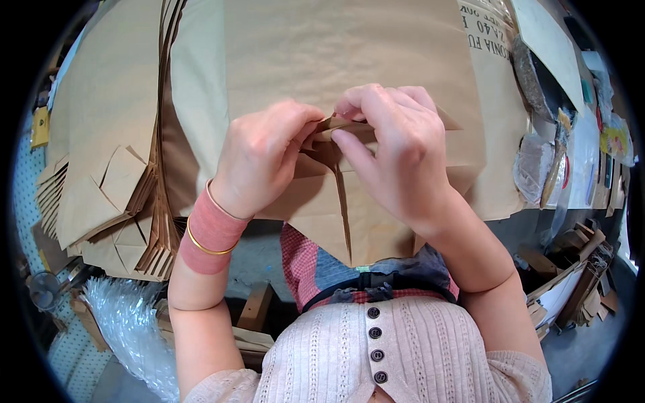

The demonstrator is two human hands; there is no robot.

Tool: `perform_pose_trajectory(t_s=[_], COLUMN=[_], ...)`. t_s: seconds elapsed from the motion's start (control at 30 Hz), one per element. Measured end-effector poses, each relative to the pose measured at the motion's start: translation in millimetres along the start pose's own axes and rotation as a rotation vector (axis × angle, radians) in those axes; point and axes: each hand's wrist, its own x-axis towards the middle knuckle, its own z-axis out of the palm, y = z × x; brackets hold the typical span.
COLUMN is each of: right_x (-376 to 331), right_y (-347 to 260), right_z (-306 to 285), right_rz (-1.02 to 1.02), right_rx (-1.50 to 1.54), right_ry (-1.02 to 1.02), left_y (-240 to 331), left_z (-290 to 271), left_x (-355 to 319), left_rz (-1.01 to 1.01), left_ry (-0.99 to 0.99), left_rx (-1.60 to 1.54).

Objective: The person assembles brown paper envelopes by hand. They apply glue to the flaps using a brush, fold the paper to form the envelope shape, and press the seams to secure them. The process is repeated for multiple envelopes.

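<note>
Paper folds and curled fingers conceal much of the contact in this view, and we cannot make out every fingertip; the fisheye rim cuts off the far end of the large brown kraft-paper bag with a creased, pointed end [322, 67]. This bag lies before the wearer's torso, its pointed end toward the body. We see the left hand [264, 151], above a salmon fabric wristband [213, 232], bent inward with thumb and fingertips pinched together on a raised flap. The right hand [403, 141] arches from the other side, thumb and forefinger clamped on the same flap. Beneath the bag we find pale paper sheeting [198, 60]; at left, a fanned stack of folded brown paper bags [97, 141]. Below these lies a bundle of shiny clear plastic strips [131, 336], and at lower right a grey floor [591, 349].
</note>
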Motion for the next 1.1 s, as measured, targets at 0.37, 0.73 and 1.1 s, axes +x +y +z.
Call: perform_pose_trajectory(t_s=[0.37,0.73,1.1], right_x=[-0.6,-7.9,-13.1], right_y=[1.2,2.9,10.5], right_z=[6.0,22.7,29.9], right_rz=[-0.001,-0.042,-0.164], right_rx=[0.054,0.044,0.004], right_ry=[-0.025,0.114,0.229], left_y=[-3.9,-9.6,-8.5], left_z=[0.4,-2.5,-7.8], left_x=[0.8,3.1,9.3], left_rz=[0.081,0.148,0.168], left_ry=[-0.003,-0.043,-0.108], left_rx=[0.025,0.034,-0.007])
